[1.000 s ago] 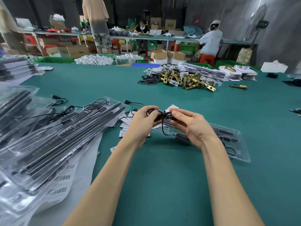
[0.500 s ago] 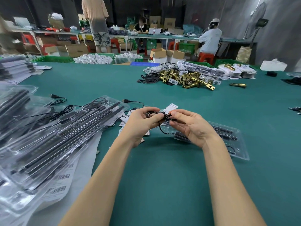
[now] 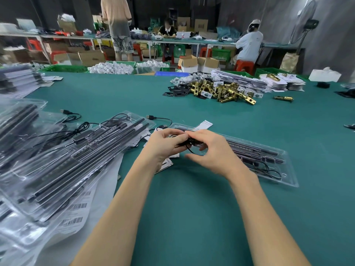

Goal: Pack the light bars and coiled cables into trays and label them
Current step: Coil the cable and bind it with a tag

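At frame centre the left hand [image 3: 163, 144] and right hand [image 3: 213, 150] have drawn together, both now pinching the cable [image 3: 187, 144] tighter; coil nearly ready for the tray [image 3: 288, 175]

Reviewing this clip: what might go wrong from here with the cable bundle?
1. A loose strand hangs below the coiled cable pinched between the left hand and right hand; the coil may unravel.
2. The bundle may catch paper labels lying beside the open tray.
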Motion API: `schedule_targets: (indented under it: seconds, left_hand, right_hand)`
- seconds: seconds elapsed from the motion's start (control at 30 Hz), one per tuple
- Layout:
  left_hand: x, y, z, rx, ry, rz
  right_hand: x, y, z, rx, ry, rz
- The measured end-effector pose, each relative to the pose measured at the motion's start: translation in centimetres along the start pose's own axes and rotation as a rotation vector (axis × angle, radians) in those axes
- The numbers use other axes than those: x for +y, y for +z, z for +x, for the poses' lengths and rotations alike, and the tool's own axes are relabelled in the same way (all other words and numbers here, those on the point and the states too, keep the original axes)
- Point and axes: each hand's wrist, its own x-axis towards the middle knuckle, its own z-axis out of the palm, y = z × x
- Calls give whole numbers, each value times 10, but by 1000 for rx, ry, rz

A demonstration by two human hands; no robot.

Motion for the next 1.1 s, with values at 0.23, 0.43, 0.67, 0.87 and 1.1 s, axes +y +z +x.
schedule_targets:
  seconds: [0.23, 0.43, 0.67, 0.87, 1.1]
  left_hand:
    - [1, -4, 1, -119, -104, 134]
    - [5, -16, -4, -308, -14, 406]
    - [3, -14, -9, -287, 404, 760]
    - [1, -15, -9, -273, 439, 709]
    - [-8, -16, -6, -333, 186, 488]
  right_hand:
    - [10, -5, -4, -66, 48, -30]
    - [13, -20, 6, -222, 188, 149]
    - [13, -38, 19, -442, 294, 140]
    - [14, -41, 19, -441, 250, 149]
    - [22, -25, -5, -155, 221, 300]
